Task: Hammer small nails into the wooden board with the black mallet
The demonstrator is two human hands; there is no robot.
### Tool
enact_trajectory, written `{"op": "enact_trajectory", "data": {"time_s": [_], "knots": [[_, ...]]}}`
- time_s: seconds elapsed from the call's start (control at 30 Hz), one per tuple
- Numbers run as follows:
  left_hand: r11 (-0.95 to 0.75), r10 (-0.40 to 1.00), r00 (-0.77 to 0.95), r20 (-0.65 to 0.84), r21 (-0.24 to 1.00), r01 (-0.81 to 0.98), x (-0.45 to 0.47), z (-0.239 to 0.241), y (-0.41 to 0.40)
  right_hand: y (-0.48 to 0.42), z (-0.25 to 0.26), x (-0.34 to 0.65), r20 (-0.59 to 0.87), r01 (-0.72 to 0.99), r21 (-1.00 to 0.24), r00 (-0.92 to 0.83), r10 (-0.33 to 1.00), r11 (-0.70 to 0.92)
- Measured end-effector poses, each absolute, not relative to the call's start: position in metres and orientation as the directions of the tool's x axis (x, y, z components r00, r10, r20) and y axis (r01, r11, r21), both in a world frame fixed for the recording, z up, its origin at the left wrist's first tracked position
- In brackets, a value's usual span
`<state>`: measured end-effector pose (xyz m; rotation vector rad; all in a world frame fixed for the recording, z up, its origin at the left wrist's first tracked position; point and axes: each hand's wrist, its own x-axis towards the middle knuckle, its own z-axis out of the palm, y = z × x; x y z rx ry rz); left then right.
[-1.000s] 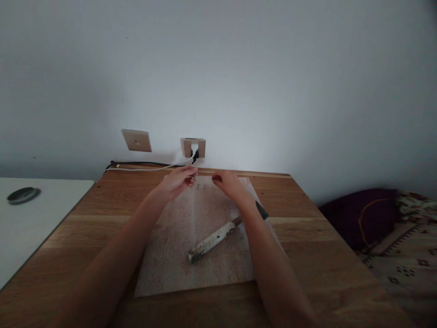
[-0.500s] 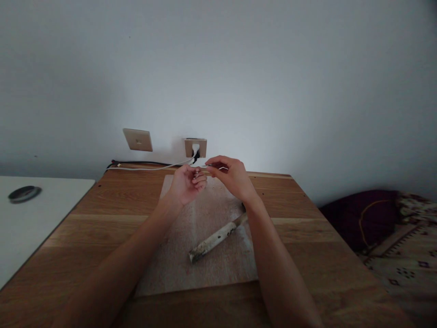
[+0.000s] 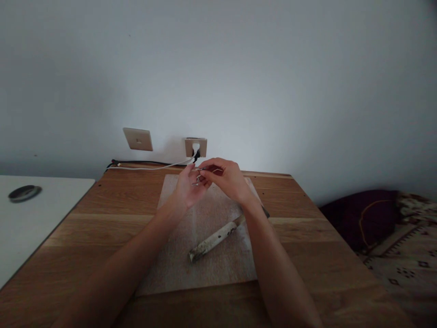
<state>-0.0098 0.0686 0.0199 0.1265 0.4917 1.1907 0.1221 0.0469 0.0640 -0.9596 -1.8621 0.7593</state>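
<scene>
My left hand is held palm up and half curled above the board's far edge. Small shiny metal pieces, perhaps nails or screws, lie on its fingers; their exact kind is too small to tell. Thumb and forefinger of my right hand are pinched on a thin metal piece, right over the left fingers. Beneath both hands is a worn, pale board. On it rests a tool with a scuffed whitish handle, likely a hammer; my right forearm hides most of its dark head.
The wooden table backs onto a wall with a plugged-in socket and a second wall plate. A white cable runs along its back edge. At left, a dark round object sits on a white surface; patterned fabric lies right.
My right hand has moved slightly left and closer to the left one. My left hand has turned and opened more, so the metal pieces on its fingers show better.
</scene>
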Motion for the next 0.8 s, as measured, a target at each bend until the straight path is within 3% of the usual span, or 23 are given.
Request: {"op": "enact_trajectory", "data": {"time_s": [0.2,0.3,0.43,0.53,0.7,0.8], "knots": [[0.359,0.921,0.264,-0.288,0.36,-0.861,-0.006,0.017,0.072,0.047,0.06,0.111,0.395,0.536,-0.595,-0.454,0.799,0.599],[0.333,0.927,0.228,-0.296,0.377,-0.864,-0.007,0.016,0.075,0.047,0.059,0.111,0.389,0.522,-0.57,-0.509,0.768,0.635],[0.312,0.929,0.192,-0.318,0.391,-0.866,-0.017,0.012,0.08,0.05,0.057,0.115,0.544,0.468,-0.608,-0.342,0.766,0.641],[0.402,0.9,0.274,-0.338,0.403,-0.822,-0.03,0.01,0.084,0.056,0.055,0.12,0.605,0.533,-0.61,-0.165,0.779,0.587],[0.576,0.816,0.41,-0.407,0.514,-0.636,-0.045,0.011,0.089,0.067,0.035,0.128,0.296,0.812,-0.468,-0.228,0.928,0.349],[0.564,0.813,0.372,-0.447,0.445,-0.696,-0.048,0.013,0.09,0.07,0.014,0.127,0.173,0.852,-0.422,-0.259,0.95,0.309]]}}
